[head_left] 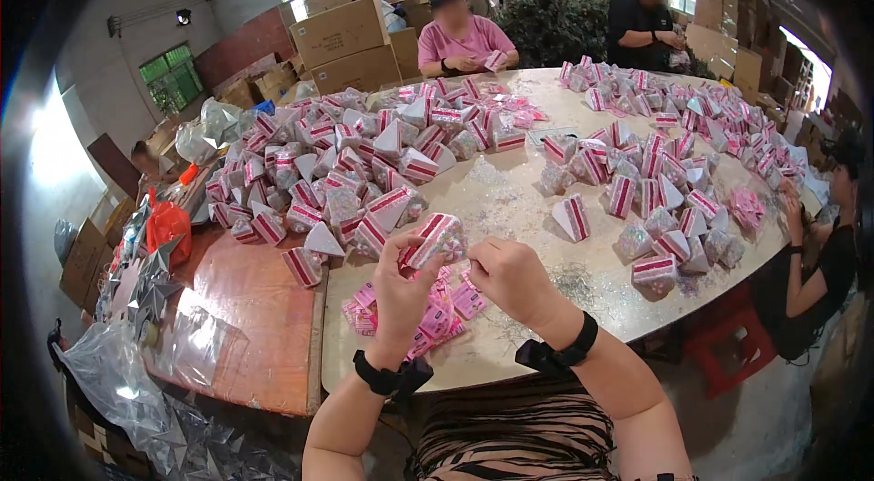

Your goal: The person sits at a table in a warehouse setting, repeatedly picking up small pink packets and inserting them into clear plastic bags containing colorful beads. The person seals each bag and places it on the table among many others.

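"Taking the pink card pile [439, 324] as our mark, what's furthest left?"

"An orange-red bag [168, 228], well left of it. Then a big heap of cake-slice ornaments [332, 167], beyond the cards and mostly to their left."

"And the hands?"

"The left hand [401, 294] is over the pile's left part, thumb and fingers clamped on one cake slice [437, 240], tilted just beyond the cards. The right hand [519, 276], by the pile's right edge, has thumb and fingertips pinched together near the slice's right end; I can't tell whether anything thin sits between them."

"Which step is that?"

"Close fingertip work at that end, I'd judge. The next move calls for a steady left hold and a fine right pinch."

"Further right?"

"A looser group of slices [655, 190], beyond the cards and well to their right."
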`<state>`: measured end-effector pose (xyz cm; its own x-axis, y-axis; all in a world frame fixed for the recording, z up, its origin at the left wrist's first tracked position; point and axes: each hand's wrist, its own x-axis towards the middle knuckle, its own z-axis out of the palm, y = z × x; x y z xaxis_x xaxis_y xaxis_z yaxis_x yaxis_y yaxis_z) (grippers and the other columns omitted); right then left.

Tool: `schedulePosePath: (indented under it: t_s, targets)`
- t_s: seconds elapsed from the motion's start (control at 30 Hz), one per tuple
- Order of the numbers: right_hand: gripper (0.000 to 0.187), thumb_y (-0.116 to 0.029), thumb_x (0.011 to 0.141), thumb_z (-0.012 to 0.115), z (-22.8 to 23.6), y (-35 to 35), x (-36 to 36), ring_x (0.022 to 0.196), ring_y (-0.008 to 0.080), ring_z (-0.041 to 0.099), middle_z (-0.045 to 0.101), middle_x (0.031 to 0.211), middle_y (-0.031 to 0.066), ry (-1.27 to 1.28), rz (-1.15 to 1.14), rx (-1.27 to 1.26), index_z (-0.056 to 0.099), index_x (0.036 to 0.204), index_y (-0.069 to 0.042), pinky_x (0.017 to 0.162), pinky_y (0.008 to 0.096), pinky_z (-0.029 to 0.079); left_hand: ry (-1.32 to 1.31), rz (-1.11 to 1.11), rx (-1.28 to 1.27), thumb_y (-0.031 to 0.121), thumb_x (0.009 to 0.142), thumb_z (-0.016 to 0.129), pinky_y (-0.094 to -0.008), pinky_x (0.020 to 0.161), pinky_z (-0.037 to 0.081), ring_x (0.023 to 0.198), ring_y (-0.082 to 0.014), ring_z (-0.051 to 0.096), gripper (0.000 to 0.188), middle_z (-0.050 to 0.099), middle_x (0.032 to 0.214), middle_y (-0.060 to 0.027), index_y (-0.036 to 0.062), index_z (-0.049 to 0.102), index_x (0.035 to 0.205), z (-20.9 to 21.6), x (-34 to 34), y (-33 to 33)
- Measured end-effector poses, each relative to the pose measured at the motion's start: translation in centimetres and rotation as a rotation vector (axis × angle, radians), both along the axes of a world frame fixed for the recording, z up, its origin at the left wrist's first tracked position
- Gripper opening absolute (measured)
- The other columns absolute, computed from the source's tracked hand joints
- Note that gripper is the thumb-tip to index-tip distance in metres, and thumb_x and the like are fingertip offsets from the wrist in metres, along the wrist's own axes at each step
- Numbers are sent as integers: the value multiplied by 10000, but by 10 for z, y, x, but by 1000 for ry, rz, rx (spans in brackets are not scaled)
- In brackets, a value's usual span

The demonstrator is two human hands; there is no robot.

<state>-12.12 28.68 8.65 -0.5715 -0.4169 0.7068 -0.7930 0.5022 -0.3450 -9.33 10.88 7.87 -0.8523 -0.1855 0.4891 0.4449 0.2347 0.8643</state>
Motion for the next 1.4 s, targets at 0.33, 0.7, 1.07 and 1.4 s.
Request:
schedulePosePath:
  t_s: [0.33,0.7,1.07,1.4]
  targets:
    - [94,-42,757,643,5,2,2,709,357,609,588,740,159,-57,7,45,560,781,-4,638,425,498,247,196,-441,44,742,760,-357,842,500,1003,-313,599,335,590,1126,-175,13,575,1020,13,6,8]
    - [99,-43,757,650,-5,4,-2,708,355,605,584,746,152,-69,-4,29,569,801,-7,636,417,491,152,197,-478,60,745,765,-334,763,492,891,-270,595,323,582,1013,-149,8,586,1010,18,10,11]
    - [61,-31,772,651,-1,48,25,649,321,607,607,731,147,-160,1,-176,619,818,-6,595,378,487,-311,-141,-71,138,938,558,-296,771,520,913,-141,605,249,629,999,-102,-16,548,1134,15,32,-11]
    - [52,6,786,649,-18,93,69,628,255,628,627,720,142,-391,-179,-269,642,837,15,588,314,486,-332,-43,-347,176,966,538,-370,833,465,950,-262,595,238,637,1027,-144,-1,597,1115,-74,54,-25]
